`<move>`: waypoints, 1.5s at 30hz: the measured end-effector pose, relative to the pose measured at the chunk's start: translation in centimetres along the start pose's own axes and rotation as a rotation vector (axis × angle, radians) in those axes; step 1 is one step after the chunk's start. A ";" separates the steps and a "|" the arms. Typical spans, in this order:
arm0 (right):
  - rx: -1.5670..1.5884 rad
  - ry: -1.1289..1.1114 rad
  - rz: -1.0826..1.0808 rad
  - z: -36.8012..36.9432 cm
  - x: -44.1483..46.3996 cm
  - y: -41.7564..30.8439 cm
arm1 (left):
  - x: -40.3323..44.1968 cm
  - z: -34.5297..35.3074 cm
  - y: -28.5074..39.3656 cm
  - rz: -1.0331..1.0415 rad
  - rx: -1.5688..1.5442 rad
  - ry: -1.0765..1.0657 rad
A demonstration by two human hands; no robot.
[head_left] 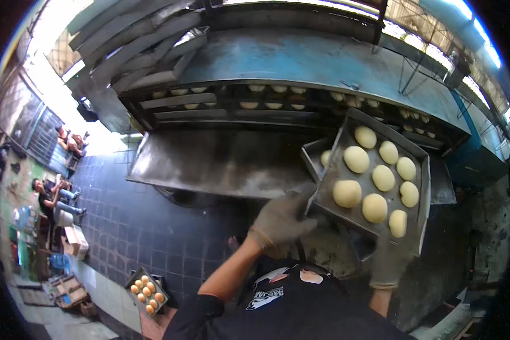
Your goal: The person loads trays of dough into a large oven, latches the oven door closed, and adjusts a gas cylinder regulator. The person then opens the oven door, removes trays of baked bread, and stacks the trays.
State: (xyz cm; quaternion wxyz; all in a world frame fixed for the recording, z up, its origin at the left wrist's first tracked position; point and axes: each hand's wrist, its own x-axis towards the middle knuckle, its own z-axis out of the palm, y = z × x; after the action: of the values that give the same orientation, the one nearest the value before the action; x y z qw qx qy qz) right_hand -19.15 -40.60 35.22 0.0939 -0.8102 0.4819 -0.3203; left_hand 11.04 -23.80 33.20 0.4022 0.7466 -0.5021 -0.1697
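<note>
A dark tiled floor (153, 226) spreads toward 8 o'clock, below a blue-topped rack (277, 56) at 12. At 3 o'clock a tray (337, 170) of nine pale dough balls (383, 178) tilts. The gloved left hand (283, 220), forearm angled up from 7, meets its lower-left corner, thumb apart; the gloved right hand (390, 262), forearm below, reaches its lower edge. Blur hides whether either hand is clamped.
</note>
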 end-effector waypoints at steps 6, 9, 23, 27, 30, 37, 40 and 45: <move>0.195 -0.137 0.563 -5.0 0.6 16.4 | 3.0 3.2 4.3 0.054 0.406 -0.093; 0.700 -0.214 0.609 -4.4 1.2 21.2 | 3.9 4.4 2.9 0.035 0.504 -0.137; 0.935 -0.280 0.568 2.1 5.9 5.6 | -4.9 -8.9 -2.0 0.000 0.499 0.141; 0.730 -0.364 0.420 10.7 9.4 0.7 | -4.3 -14.6 -8.4 -0.042 0.575 0.271; 0.726 -0.474 0.326 16.3 13.9 -3.5 | -0.8 -19.2 -12.4 -0.056 0.560 0.251; 0.967 -0.434 0.501 27.7 22.2 -13.1 | 9.9 -24.2 -24.2 -0.070 0.506 0.343; 0.859 -0.318 0.311 35.1 25.7 -12.0 | 15.2 -26.3 -27.0 -0.147 0.574 0.264; 0.770 -0.226 0.473 30.9 26.0 -19.1 | 22.1 -27.7 -32.0 -0.215 0.672 0.170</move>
State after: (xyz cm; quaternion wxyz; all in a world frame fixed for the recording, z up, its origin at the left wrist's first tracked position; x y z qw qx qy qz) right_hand 22.08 -57.42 31.12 0.5102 -0.6141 0.4862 -0.3553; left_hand 58.52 -25.99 29.02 0.1545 0.8969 -0.4135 0.0261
